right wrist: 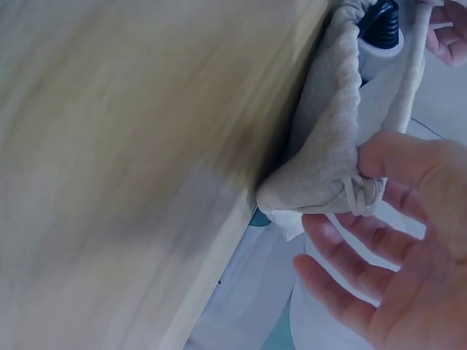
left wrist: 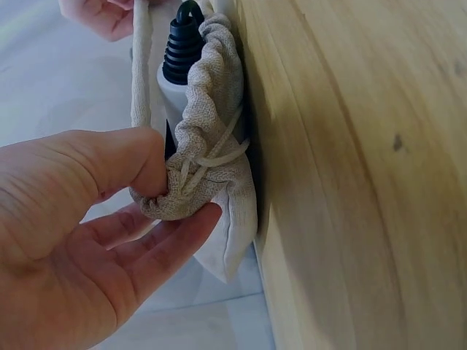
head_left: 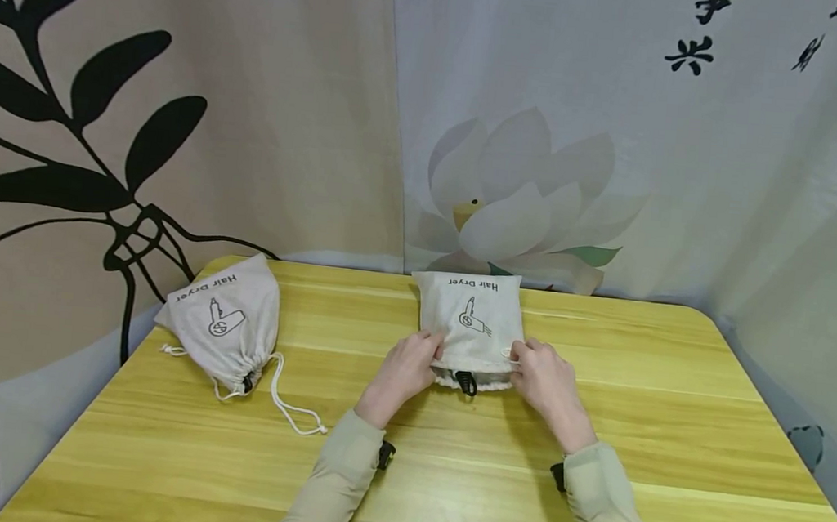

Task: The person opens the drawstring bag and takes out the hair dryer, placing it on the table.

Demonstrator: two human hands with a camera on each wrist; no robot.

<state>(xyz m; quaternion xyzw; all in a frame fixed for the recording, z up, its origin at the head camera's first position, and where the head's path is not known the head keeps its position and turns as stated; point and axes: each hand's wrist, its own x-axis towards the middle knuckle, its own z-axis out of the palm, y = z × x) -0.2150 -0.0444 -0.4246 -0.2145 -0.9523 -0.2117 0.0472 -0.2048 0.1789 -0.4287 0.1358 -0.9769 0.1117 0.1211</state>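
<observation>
A cream cloth drawstring bag (head_left: 469, 318), printed "Hair Dryer" with a small dryer drawing, lies near the far edge of the table, its mouth toward me. My left hand (head_left: 406, 366) pinches the left corner of the mouth between thumb and fingers. At the right corner, my right hand (head_left: 545, 377) grips the cloth the same way. Between the hands the mouth gapes. Inside show the light-grey end of a hair dryer (left wrist: 173, 96) and its black ribbed cord sleeve (left wrist: 182, 52); the rest is hidden in the cloth. Thin white drawstring (left wrist: 222, 157) hangs by the left corner.
A second "Hair Dryer" drawstring bag (head_left: 225, 319) lies at the table's left edge, gathered at its mouth. Its white cord (head_left: 289, 406) trails rightward over the wooden table (head_left: 670, 445). Behind the table hangs a printed curtain (head_left: 311, 121).
</observation>
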